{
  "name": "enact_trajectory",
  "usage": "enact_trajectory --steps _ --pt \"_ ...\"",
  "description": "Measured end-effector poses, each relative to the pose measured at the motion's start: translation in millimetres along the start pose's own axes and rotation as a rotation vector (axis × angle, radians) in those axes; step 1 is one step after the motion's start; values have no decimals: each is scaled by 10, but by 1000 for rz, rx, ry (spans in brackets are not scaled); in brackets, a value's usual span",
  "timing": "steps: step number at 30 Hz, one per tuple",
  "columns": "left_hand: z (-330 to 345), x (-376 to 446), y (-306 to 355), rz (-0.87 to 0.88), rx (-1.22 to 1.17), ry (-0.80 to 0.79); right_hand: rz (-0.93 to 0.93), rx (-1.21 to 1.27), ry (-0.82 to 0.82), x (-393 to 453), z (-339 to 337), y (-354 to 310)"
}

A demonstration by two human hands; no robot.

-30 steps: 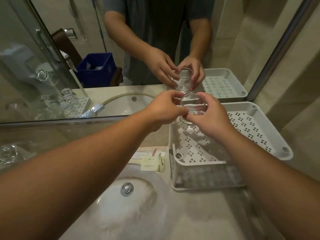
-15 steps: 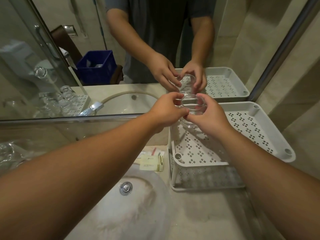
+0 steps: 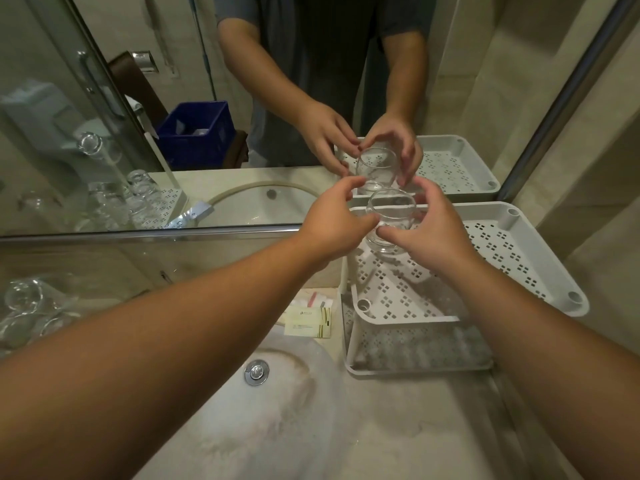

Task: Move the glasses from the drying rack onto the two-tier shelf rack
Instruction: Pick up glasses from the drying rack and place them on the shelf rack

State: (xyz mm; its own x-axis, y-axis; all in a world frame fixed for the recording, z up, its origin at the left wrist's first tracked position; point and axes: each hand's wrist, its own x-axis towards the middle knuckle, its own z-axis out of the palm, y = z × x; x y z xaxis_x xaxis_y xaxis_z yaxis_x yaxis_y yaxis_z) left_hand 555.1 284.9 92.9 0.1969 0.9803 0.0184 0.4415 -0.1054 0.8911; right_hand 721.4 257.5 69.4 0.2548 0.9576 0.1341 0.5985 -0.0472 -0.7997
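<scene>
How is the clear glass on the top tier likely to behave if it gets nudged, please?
The glass looks thin and clear, so probably fragile. Its rounded, smooth wall may be slippery. The perforated top tier is flat, so upright it should stand, but tipped over it would likely roll.

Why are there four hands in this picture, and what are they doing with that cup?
There are really only two hands. The camera sits on a person's head and looks down, so you see their own arms reaching forward. The other two hands are a reflection in the mirror on the wall. The left hand and the right hand both curl around one clear glass, holding it at the top level of a white shelf rack full of little holes. Whether the glass touches the shelf yet, I cannot tell. Below is a sink with a shiny drain, and small packets lie beside it. More glasses wait at the far left.
</scene>
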Motion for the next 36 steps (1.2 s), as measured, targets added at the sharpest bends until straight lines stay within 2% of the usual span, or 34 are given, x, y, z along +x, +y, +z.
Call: enact_trajectory --steps 5,11,15,25,36 --pt "-162 -196 -18 16 -3 59 -239 -181 220 -284 -31 -245" --pt "-738 -564 -151 52 55 150 -418 -179 224 -613 243 -835" --pt "-1321 -846 -344 46 93 188 -445 -118 161 -804 587 -1184" --pt "-3041 -1839 -1013 0 8 315 -582 25 -93 -1590 2143 -2347" --pt "-4473 -2941 -1889 -107 66 576 -655 138 -380 -2462 3614 -3259"
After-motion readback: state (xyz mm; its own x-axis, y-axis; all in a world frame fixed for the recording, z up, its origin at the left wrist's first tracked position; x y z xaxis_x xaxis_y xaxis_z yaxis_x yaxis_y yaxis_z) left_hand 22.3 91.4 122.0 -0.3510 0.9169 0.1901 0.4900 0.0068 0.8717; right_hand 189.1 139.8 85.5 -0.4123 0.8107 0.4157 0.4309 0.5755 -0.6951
